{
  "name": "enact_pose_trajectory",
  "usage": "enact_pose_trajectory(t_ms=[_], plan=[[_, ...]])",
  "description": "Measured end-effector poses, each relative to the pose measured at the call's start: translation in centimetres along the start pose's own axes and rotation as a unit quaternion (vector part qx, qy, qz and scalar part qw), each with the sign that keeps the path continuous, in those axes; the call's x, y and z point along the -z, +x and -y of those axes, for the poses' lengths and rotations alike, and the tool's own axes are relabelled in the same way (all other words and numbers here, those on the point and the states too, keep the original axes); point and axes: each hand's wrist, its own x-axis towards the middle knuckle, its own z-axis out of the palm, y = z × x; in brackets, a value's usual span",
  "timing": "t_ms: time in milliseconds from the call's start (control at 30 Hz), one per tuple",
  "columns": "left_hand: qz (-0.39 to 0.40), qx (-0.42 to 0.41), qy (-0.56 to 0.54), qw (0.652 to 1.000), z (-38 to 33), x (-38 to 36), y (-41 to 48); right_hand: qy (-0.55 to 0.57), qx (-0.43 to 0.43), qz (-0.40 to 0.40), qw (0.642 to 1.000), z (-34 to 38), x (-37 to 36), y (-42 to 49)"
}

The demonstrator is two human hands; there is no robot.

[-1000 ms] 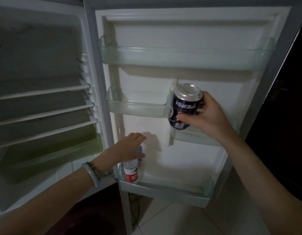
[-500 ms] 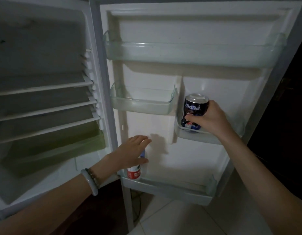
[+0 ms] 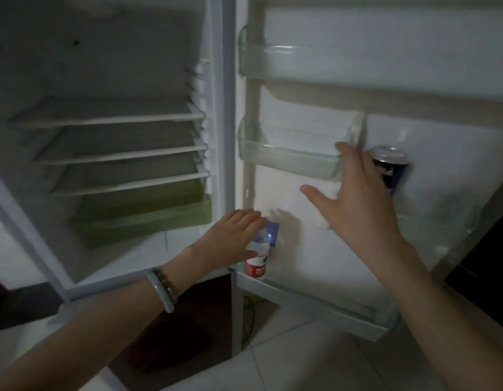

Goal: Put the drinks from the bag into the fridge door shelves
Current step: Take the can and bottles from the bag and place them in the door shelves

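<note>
Your right hand [image 3: 354, 204] is spread, fingers apart, gripping nothing; it hovers just near of the soda can [image 3: 391, 170]. The can stands upright in the right-hand middle door shelf [image 3: 442, 218], dark blue body, silver top showing; its lower part is hidden by your hand and the shelf front.

Your left hand [image 3: 230, 241] is wrapped around the upper part of the water bottle [image 3: 257, 256], thumb low on the clear section, fingers over the neck. The bottle stands upright at the far-left end of the bottom door shelf [image 3: 315, 299], red label at its foot. Whether its base is fully seated you cannot tell from here.

Handling notes, as judgement:
- Bottle: small, thin plastic, light to moderate if full; the walls give under a squeeze. Hold at the stiff shoulder or the cap, not mid-body.
- Can: rigid while sealed, smooth and possibly slick with condensation, dents if knocked. Take it round the side wall, mid-height.

The left middle shelf [image 3: 287, 158] and top shelf [image 3: 357, 66] look unoccupied. The bag is not in view
</note>
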Motion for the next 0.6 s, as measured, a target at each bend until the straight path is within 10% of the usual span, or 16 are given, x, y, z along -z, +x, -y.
enact_pose_trajectory(t_ms=[600], plan=[[0.161,0.337,-0.058,0.926,-1.3,-4.1,-35.1,0.058,0.286,0.377,0.879,15.2,-26.5,-19.4]])
